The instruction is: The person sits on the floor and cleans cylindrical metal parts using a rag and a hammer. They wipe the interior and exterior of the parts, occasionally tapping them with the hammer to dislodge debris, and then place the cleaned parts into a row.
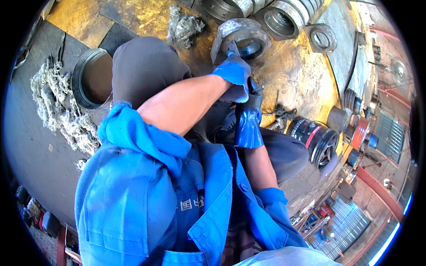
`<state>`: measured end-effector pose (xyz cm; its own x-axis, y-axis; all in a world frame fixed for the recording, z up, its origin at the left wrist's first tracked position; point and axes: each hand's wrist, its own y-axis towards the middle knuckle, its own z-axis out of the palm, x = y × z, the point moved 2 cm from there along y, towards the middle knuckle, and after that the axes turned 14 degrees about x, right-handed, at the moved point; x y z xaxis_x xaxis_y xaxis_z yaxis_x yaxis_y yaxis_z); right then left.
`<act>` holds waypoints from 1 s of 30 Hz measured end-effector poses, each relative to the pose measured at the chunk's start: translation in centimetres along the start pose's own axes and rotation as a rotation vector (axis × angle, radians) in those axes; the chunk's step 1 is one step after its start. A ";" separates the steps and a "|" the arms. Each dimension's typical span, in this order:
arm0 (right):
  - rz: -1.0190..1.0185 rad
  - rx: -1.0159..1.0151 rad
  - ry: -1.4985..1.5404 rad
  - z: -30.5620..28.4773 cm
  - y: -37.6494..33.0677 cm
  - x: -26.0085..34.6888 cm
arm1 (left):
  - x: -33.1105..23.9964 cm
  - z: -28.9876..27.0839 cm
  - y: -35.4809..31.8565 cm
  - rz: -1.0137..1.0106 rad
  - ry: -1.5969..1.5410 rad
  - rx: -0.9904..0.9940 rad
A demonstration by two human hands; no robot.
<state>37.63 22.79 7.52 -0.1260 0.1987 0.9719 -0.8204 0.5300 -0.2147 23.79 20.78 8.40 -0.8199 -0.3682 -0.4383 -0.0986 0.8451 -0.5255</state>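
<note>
Both hands gloved in blue, both busy at the near side of the heavy grey metal ring (239, 37) that lies flat on the yellow-stained work surface (301, 75). My left hand (234, 73) reaches across from the lower left, fist closed around a dark tool (232, 46) whose tip pokes up toward the ring's near rim; whether the tip touches the metal I cannot tell, the glove hides the meeting point. My right hand (249, 116) comes up from below, fingers wrapped tight on a dark handle (255, 86) just under and beside the left fist (the two gloves are touching or very nearly so). The ring sits directly ahead of the grip, toward the far edge of the surface, bore facing up, so its axis is vertical while the tool's long axis runs roughly away from me, toward the bore. Left hand is the nearer of the two to the ring. Around it: more bearing-like rings (284, 17) stacked at the far edge, a smaller ring (323, 37) to the right, a wad of grey cotton waste (184, 26) to the left of the big ring. Further left, a round black tub (92, 77) and a long heap of the same waste (57, 106). At my right knee, a black cylinder with a red band (316, 139) lies on its side.
</note>
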 end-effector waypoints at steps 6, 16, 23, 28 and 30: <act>0.127 -0.007 0.041 -0.1 0.9 1.4 | -1.2 -3.0 -2.9 -0.029 0.161 0.059; 0.117 0.004 0.275 -1.2 1.3 0.3 | -0.9 -2.6 -2.0 0.000 0.053 -0.001; 0.243 0.023 0.113 -2.8 1.8 0.1 | -0.6 -0.1 1.7 -0.015 0.055 0.100; 0.162 0.140 -0.104 -3.0 2.9 -0.9 | 2.6 5.6 9.9 -0.171 -0.395 -0.115; 0.177 0.111 -0.274 -5.2 3.2 -2.2 | 0.7 5.4 9.5 -0.124 -0.398 -0.118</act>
<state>38.19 28.36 4.24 -0.4051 0.0425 0.9133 -0.8261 0.4109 -0.3856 25.34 26.45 -0.89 -0.5189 -0.5713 -0.6359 -0.2658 0.8148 -0.5151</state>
